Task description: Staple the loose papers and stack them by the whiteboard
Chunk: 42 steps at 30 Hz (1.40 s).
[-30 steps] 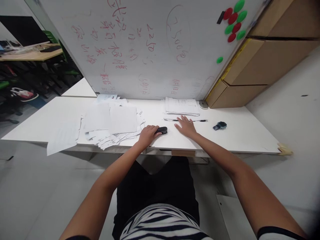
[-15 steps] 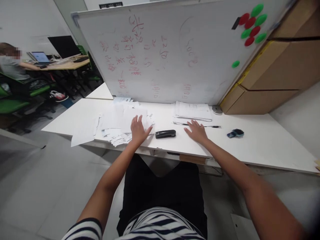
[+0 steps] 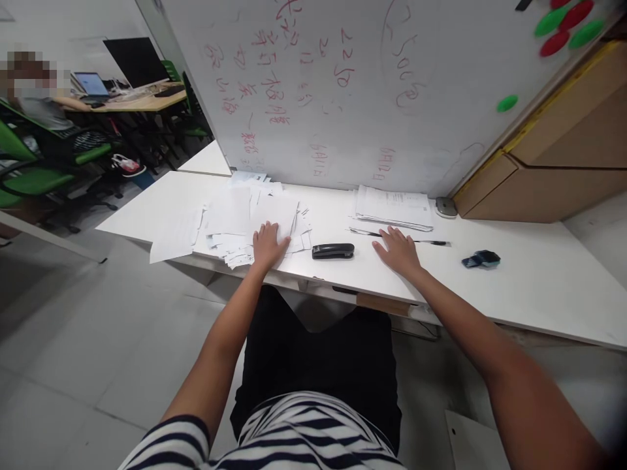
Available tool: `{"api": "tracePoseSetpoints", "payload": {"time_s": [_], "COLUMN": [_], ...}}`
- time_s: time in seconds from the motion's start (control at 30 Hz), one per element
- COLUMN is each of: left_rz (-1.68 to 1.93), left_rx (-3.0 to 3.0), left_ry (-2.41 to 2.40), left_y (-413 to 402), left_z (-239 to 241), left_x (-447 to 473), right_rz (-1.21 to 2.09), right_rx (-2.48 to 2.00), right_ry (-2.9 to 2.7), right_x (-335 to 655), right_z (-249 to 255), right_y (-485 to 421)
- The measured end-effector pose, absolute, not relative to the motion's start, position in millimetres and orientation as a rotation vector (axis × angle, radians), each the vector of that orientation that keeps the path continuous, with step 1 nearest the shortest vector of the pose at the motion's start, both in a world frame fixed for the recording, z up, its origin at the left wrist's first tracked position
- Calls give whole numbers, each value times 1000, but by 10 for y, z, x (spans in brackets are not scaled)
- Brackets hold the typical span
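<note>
Left hand (image 3: 268,248) covers part of the loose papers (image 3: 228,212), whose overlapping sheets hide one another; their print is too small to read. Right hand (image 3: 399,251) conceals the middle of a thin pen-like rod (image 3: 434,243). The small dark object (image 3: 481,259) is too indistinct to identify. Whiteboard (image 3: 362,85) and uppermost red magnet (image 3: 560,2) are cut by the top edge, cardboard boxes (image 3: 543,192) by the right. The seated person's head (image 3: 30,72) is pixelated.
</note>
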<state>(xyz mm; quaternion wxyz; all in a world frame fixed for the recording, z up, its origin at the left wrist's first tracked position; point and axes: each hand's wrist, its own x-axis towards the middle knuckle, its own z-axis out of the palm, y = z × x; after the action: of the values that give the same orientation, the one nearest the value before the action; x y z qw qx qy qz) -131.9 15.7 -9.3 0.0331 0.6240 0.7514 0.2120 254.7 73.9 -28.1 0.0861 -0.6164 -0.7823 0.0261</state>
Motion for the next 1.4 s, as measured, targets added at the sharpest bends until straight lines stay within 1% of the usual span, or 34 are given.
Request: {"api": "tracePoseSetpoints", "payload": {"time_s": [0.27,0.47,0.63,1.0,1.4], "left_rz": [975,1212,1336,1365,1287], "left_rx": [1744,1511,1386,1344,1361], "left_ry": [2341,2248,2210,2159,2240], "left_y": [136,32,18,13,32], "left_z": [-80,-52,-28,-15,-52], "left_x": [-1302,-1339,-1367,-1361,-1364], "right_rz": [90,77,89,115,99], "right_rx": [-1826,-1819,-1803,-1813,-1803], "right_ry": [-2308,-2295,-2288,-2291,-2286], "right_x": [2547,2540,2536,2539,2546], "right_z": [-293,-286,-266,-247,-270], "right_y": [741,732,724,718,724]}}
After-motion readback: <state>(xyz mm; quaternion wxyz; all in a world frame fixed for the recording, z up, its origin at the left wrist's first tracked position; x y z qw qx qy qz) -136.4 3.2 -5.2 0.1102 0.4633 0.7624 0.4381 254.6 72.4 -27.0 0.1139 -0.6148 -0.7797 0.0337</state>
